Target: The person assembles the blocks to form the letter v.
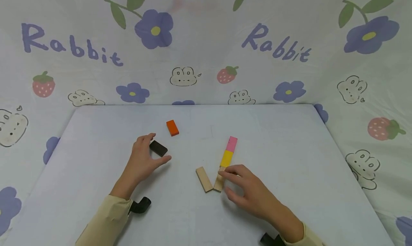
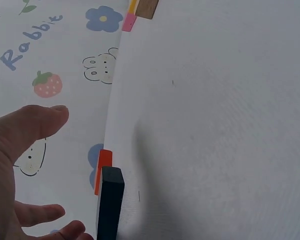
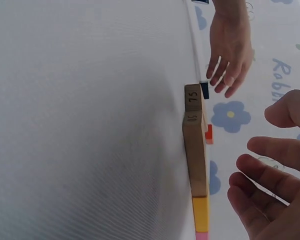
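Observation:
In the head view my left hand (image 1: 141,163) is spread around a black block (image 1: 158,148), thumb and fingers apart. The left wrist view has the thumb well away from the dark block (image 2: 110,202). My right hand (image 1: 249,190) hovers with loosely bent fingers over a plain wooden block (image 1: 219,183), partly covering it. That block lines up end to end with a yellow block (image 1: 226,158) and a pink block (image 1: 231,144). A second wooden block (image 1: 204,180) slants in to meet its near end. Dark digits mark the wooden ends in the right wrist view.
An orange block (image 1: 172,128) lies beyond the black one. All the blocks are on a white tabletop (image 1: 289,149), backed by a printed cloth (image 1: 206,42) with flowers and rabbits. A black wrist camera (image 1: 141,205) sticks out from the left sleeve.

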A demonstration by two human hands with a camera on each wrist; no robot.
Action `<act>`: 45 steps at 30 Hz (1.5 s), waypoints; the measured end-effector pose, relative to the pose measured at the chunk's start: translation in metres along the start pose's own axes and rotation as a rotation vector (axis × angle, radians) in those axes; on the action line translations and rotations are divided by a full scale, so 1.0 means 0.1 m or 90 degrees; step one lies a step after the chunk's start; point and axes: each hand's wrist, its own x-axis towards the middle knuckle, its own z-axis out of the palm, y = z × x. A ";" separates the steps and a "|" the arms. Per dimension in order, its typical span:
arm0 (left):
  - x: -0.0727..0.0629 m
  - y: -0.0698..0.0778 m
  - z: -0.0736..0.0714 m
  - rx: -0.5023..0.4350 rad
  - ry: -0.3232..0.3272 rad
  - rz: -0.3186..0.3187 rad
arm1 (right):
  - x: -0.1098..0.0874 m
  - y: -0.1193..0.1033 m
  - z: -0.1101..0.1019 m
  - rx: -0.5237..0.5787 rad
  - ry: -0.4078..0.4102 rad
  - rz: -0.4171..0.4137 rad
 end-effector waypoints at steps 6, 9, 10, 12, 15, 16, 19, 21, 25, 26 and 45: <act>0.05 -0.06 0.03 -0.001 -0.009 -0.017 | -0.02 -0.01 0.05 -0.023 -0.014 -0.035; 0.07 -0.08 0.04 0.000 -0.014 -0.029 | -0.02 0.00 0.08 -0.029 -0.026 -0.044; 0.07 -0.09 0.04 0.003 -0.017 -0.032 | -0.02 0.00 0.09 -0.030 -0.030 -0.046; 0.09 -0.09 0.05 0.008 -0.021 -0.037 | -0.02 0.00 0.11 -0.032 -0.039 -0.050; 0.11 -0.10 0.06 0.016 -0.021 -0.041 | -0.03 0.00 0.14 -0.034 -0.045 -0.059; 0.12 -0.10 0.06 0.019 -0.020 -0.042 | -0.03 0.00 0.15 -0.035 -0.047 -0.061; 0.14 -0.10 0.07 0.027 -0.015 -0.041 | -0.03 0.00 0.16 -0.039 -0.050 -0.063; 0.15 -0.11 0.07 0.032 -0.012 -0.040 | -0.03 -0.01 0.17 -0.041 -0.050 -0.063; 0.16 -0.13 0.08 0.033 -0.007 -0.039 | -0.02 -0.02 0.17 -0.045 -0.047 -0.071; 0.16 -0.13 0.09 0.034 -0.007 -0.039 | -0.02 -0.03 0.17 -0.047 -0.048 -0.073; 0.19 -0.13 0.10 0.041 0.002 -0.050 | -0.02 -0.06 0.20 -0.074 -0.060 -0.097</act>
